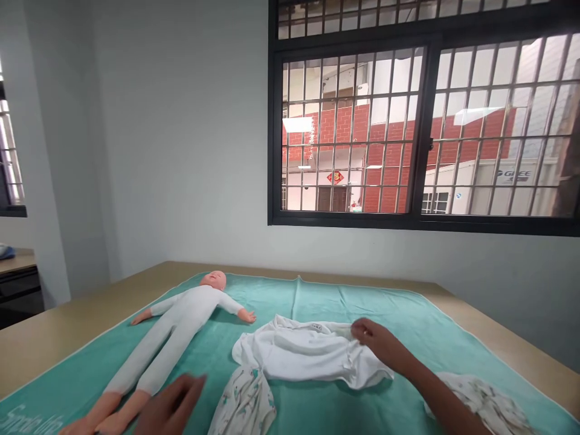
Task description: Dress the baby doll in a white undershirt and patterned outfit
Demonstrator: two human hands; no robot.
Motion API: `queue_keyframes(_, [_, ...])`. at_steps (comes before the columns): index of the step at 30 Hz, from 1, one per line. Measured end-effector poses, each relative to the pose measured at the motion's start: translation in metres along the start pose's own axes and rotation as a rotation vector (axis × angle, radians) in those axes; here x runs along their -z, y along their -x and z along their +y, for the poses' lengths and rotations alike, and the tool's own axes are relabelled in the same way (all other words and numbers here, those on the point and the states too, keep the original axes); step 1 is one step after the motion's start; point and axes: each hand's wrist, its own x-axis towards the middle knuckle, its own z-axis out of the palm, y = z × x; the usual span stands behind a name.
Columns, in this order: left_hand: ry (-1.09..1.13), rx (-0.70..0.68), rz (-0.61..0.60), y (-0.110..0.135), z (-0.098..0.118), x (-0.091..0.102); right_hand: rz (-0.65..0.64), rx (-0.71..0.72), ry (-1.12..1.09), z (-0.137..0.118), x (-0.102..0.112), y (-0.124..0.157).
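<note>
A baby doll (172, 329) in a white bodysuit lies on its back on a green towel (317, 302), head toward the far wall, arms spread. To its right lies a crumpled white garment (299, 353). My right hand (378, 338) pinches the garment's upper right edge, fingers closed on the cloth. My left hand (170, 405) hovers low near the doll's feet, blurred, fingers stretched out and holding nothing. A patterned white cloth (244, 399) trails from the garment toward me.
The towel covers a tan table (58, 326) set against a pale wall under a barred window (421, 127). Another patterned cloth (484, 402) lies at the lower right. A dark cabinet (18, 287) stands at the far left.
</note>
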Motion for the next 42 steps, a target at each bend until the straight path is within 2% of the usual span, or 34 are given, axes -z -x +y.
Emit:
queue_keyframes(3, [-0.132,-0.108,-0.237,-0.052,0.018,-0.042,0.233,-0.175,0.293,0.020,-0.019,-0.024])
queue_keyframes(5, [-0.230,-0.127,-0.290,-0.087,0.023,-0.078,0.313,-0.209,0.420,0.037,-0.039,-0.032])
queue_keyframes(7, [-0.304,-0.139,-0.308,-0.116,0.021,-0.115,0.352,-0.155,0.505,0.054,-0.055,-0.035])
queue_keyframes(9, [-0.332,-0.157,-0.306,-0.134,0.018,-0.148,0.372,-0.084,0.527,0.067,-0.065,-0.036])
queue_keyframes(11, [-0.347,-0.172,-0.274,-0.141,0.014,-0.174,0.378,-0.045,0.506,0.076,-0.069,-0.037])
queue_keyframes(13, [-0.351,-0.179,-0.223,-0.139,0.011,-0.190,0.381,-0.025,0.483,0.081,-0.070,-0.040])
queue_keyframes(16, [-0.333,-0.175,-0.150,-0.133,0.005,-0.197,0.378,0.002,0.450,0.086,-0.072,-0.045])
queue_keyframes(21, [-0.300,-0.199,-0.088,-0.132,-0.006,-0.192,0.326,0.010,0.437,0.093,-0.077,-0.052])
queue_keyframes(30, [-0.233,-0.234,-0.146,-0.139,-0.020,-0.201,0.296,-0.020,0.477,0.089,-0.075,-0.050])
queue_keyframes(42, [-0.156,-0.198,-0.173,-0.140,-0.023,-0.200,0.294,-0.026,0.485,0.085,-0.074,-0.047])
